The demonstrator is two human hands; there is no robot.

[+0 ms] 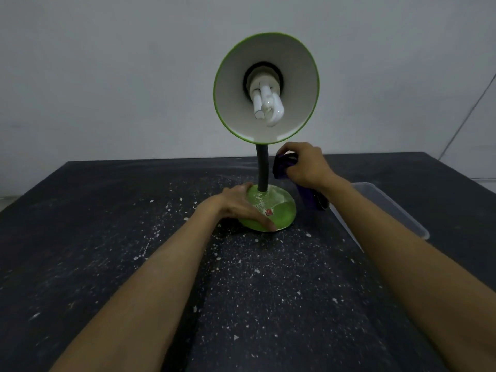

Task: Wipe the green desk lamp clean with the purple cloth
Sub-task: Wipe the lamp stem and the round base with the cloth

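Observation:
The green desk lamp stands upright in the middle of the dark table, its shade tilted toward me with a white bulb inside. A black flexible neck rises from the round green base, which carries white dust on its far half. My left hand lies over the base's left rim, fingers along its edge and thumb on the front. My right hand grips the bunched purple cloth just right of the neck, at mid-height. A tail of cloth hangs below my wrist.
The black table is sprinkled with white dust and flecks, thickest around the lamp. A clear plastic container sits to the right of the lamp, partly behind my right forearm. A pale wall stands behind the table's far edge.

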